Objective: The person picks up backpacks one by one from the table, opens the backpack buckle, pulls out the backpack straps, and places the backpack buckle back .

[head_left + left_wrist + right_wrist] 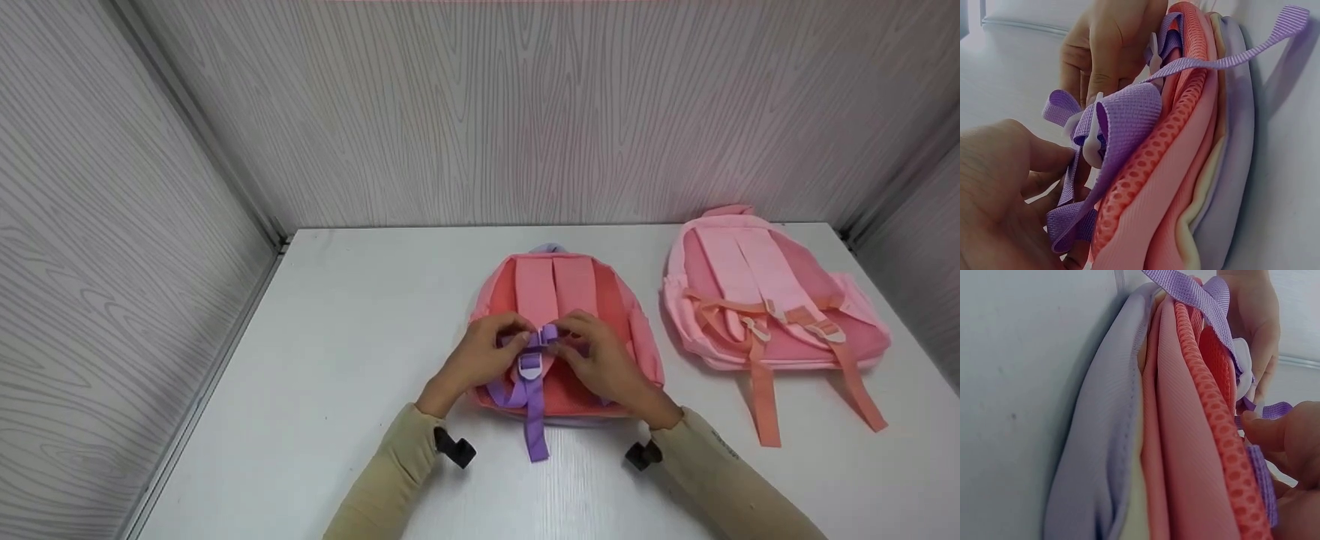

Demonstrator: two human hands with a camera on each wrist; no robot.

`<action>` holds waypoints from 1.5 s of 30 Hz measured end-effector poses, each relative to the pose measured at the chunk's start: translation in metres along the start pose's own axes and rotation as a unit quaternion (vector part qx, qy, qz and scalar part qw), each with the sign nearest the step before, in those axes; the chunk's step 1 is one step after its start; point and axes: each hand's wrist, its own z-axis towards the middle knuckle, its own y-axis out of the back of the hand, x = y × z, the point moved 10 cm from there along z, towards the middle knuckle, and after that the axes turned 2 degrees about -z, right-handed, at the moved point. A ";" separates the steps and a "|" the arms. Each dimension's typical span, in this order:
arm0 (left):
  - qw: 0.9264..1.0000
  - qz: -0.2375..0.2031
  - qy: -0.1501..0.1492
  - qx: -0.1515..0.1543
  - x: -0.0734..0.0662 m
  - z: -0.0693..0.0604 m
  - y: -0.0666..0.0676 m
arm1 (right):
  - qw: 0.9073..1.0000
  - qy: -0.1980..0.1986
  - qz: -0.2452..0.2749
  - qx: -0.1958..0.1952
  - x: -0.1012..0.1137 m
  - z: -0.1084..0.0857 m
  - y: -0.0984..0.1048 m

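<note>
A coral and pink backpack (502,289) lies on the table with its shoulder-strap side up. Over its lower middle, my left hand (480,356) and right hand (604,364) face each other, thumbs and fingers pinching purple webbing (550,334) at a white plastic buckle (1093,143). Webbing loops out on both sides of that buckle in the left wrist view. A second white buckle (530,367) sits just below the hands, its purple strap tail (536,431) hanging past the bag's bottom edge. Fingers partly hide how the webbing runs through the upper buckle.
A light pink backpack (697,330) with orange straps (765,405) lies to the right on the white table (360,315). Wood-grain panels (450,112) stand behind and at the sides. Each wrist wears a small black camera mount (455,448).
</note>
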 end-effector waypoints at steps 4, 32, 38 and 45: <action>1.000 -0.003 -0.001 -0.010 0.000 0.001 -0.002 | 1.000 -0.005 -0.001 0.003 0.000 0.000 0.000; 0.999 0.046 -0.022 0.015 -0.001 0.000 0.010 | 1.000 0.012 0.012 -0.005 0.001 0.002 0.000; 0.999 0.031 -0.016 0.015 0.001 0.002 0.010 | 1.000 0.009 0.013 -0.002 0.003 0.001 0.001; 1.000 0.020 -0.012 0.011 0.001 0.001 0.005 | 1.000 0.005 0.006 -0.002 0.001 0.000 0.000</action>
